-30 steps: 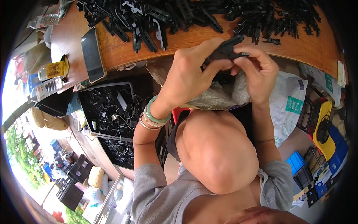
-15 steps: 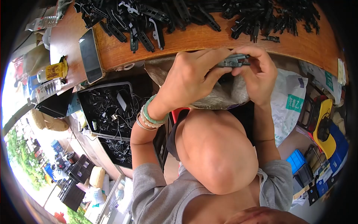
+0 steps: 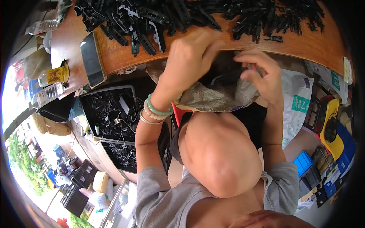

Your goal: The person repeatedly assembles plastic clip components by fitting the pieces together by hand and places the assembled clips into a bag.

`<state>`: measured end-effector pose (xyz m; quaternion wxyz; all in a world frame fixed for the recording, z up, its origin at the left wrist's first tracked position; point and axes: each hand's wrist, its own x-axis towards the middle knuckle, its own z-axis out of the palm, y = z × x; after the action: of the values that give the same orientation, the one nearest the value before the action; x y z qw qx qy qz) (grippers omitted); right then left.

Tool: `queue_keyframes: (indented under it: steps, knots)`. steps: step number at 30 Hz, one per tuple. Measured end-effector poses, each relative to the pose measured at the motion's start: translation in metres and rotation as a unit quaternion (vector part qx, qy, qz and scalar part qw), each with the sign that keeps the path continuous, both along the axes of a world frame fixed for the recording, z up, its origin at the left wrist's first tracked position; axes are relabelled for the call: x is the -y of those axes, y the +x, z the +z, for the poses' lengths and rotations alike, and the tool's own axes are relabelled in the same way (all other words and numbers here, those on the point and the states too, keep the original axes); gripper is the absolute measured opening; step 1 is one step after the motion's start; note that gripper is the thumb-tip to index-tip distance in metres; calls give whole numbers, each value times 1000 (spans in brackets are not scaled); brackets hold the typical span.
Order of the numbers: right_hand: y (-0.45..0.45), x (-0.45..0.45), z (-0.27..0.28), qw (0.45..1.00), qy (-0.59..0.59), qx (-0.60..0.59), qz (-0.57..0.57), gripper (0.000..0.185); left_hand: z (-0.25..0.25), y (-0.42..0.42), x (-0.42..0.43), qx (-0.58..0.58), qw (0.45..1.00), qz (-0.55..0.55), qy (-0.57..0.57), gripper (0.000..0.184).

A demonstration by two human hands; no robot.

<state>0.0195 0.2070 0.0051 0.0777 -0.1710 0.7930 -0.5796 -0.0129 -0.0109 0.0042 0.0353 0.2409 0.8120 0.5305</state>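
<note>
My left hand (image 3: 192,53), blurred by motion, is over the table's front edge near the pile of black plastic parts (image 3: 152,17). Its fingertips are smeared, so I cannot see whether they hold anything. To the right, my right hand (image 3: 264,74) hovers above the mouth of a greyish woven sack (image 3: 205,99). Its fingers are loosely bent, with index finger and thumb apart; a small greyish patch shows between the fingers, too unclear to name. The sack's inside is dark, with a dark shape in it.
A second heap of smaller black parts (image 3: 266,19) lies on the wooden table (image 3: 125,57). A phone (image 3: 92,59) rests at the table's left. Below it are black trays (image 3: 106,110) of small parts and cables. A white printed bag (image 3: 296,102) is beside my right arm.
The dark grey plastic part that both hands held is no longer visible between them. My left hand has lifted up and away toward the table, blurring; my right hand's fingers have spread.
</note>
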Motion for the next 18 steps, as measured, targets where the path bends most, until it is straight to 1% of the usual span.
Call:
queue_keyframes:
  steps: [1,2,3,4,5,6,7,8,10,11,13,14,15,16,17,18]
  knots:
    - [-3,-3,-2,994,35,-63,-84,12,-2,-8,-3,-148,976,66,-143,25]
    - [-7,-6,-4,976,71,-125,-166,11,-5,-15,-7,-289,907,129,-278,26]
    - [-12,-11,-6,946,106,-187,-244,11,-13,-22,-9,-308,894,132,-298,32]
    - [-17,-20,-9,945,107,-189,-244,11,-17,-26,-12,-310,894,133,-296,32]
    - [-24,-31,-12,903,226,-253,-265,11,-20,-30,-13,-339,886,126,-288,31]
    - [-27,-38,-14,842,339,-310,-282,12,-20,-33,-14,-368,878,117,-282,30]
    - [-27,-40,-13,860,336,-261,-280,16,-18,-34,-14,-372,880,109,-273,29]
    - [-27,-43,-12,860,337,-259,-281,16,-18,-36,-15,-372,881,107,-273,29]
    - [-28,-47,-9,845,360,-314,-241,16,-18,-38,-15,-418,886,122,-158,20]
    - [-27,-46,-10,845,360,-313,-241,16,-16,-37,-16,-417,887,122,-158,20]
    - [-20,-42,-11,872,217,-322,-298,18,-7,-27,-17,-289,944,157,9,14]
    - [-15,-36,-5,873,216,-320,-298,18,-1,-19,-18,-287,945,157,8,14]
    - [-9,-25,6,935,53,-178,-301,20,6,-9,-20,-66,983,117,121,15]
    - [-4,-20,13,950,-113,-28,-289,21,13,0,-21,158,958,70,228,16]
    - [-1,-20,15,958,-174,22,-229,26,22,3,-20,239,942,9,237,26]
    - [0,-18,14,957,-175,22,-229,26,20,4,-19,239,942,9,235,26]
